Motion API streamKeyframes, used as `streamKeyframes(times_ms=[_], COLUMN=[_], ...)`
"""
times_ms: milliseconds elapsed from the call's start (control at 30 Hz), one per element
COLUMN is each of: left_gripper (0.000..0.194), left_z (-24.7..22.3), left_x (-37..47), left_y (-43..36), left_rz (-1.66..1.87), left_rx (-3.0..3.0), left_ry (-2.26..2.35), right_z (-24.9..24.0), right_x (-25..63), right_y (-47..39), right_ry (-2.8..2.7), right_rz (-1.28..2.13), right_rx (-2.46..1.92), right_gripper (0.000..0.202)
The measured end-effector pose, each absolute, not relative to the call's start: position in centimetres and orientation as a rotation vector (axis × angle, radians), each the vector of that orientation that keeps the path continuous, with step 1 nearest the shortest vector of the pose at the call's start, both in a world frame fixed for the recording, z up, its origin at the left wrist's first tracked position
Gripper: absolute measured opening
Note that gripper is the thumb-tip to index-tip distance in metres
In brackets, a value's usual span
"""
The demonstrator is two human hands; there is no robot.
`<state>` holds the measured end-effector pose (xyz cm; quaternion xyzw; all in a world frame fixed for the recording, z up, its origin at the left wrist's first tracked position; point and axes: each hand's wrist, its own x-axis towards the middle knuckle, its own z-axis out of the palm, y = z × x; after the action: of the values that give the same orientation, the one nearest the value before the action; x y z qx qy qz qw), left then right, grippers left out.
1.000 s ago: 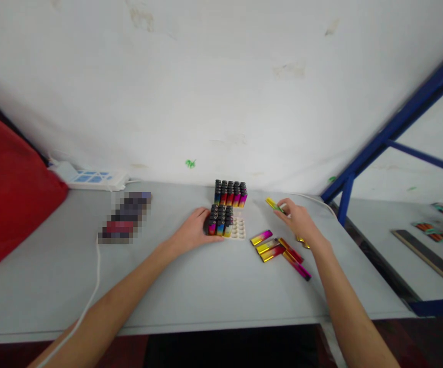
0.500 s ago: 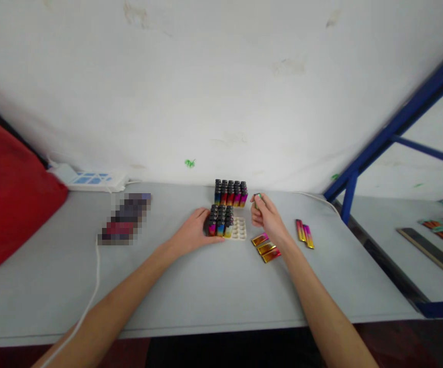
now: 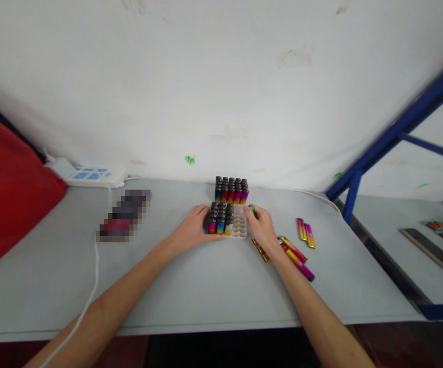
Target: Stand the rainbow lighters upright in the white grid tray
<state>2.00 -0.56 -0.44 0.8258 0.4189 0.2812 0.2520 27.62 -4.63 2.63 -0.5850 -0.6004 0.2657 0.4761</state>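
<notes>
A white tray [image 3: 240,232] with round hollows stands on the grey table, its left part filled with upright black-topped lighters [image 3: 220,220]. My left hand [image 3: 194,230] is wrapped round the tray's left side. At the tray's right edge, my right hand [image 3: 260,225] pinches a green lighter [image 3: 253,210]. Behind the tray stands a full block of upright coloured lighters [image 3: 231,190]. Several gold, red and purple lighters [image 3: 298,255] lie beside and partly under my right wrist. Farther right lie two more lighters [image 3: 306,233].
At the left are a red bag [image 3: 14,194], a white power strip [image 3: 94,176], a blurred flat object [image 3: 125,214] and a white cable [image 3: 96,271]. A blue metal frame [image 3: 353,189] stands at the right, with a dark flat bar [image 3: 432,253] beyond it.
My right hand has come down and slightly left to the tray's edge with the green lighter. More lighters now lie spread beside the right wrist. My left hand has stayed on the tray.
</notes>
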Motion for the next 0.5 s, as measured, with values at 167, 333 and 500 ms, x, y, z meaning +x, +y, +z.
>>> streamKeyframes(times_ms=[167, 333, 500], left_gripper=[0.081, 0.082, 0.081], left_z=[-0.3, 0.0, 0.2], left_x=[2.0, 1.9, 1.8], left_y=[-0.4, -0.3, -0.1], left_rz=[0.755, 0.749, 0.752], left_rx=[2.228, 2.215, 2.216], left_ry=[1.148, 1.168, 1.157], right_z=[2.3, 1.9, 1.9], right_x=[27.7, 28.2, 28.9], right_y=[-4.5, -4.6, -4.3], right_ry=[-1.503, -1.550, -1.694], right_rz=[0.619, 0.641, 0.613], right_rx=[-1.453, -1.408, -1.295], right_gripper=[0.050, 0.050, 0.050])
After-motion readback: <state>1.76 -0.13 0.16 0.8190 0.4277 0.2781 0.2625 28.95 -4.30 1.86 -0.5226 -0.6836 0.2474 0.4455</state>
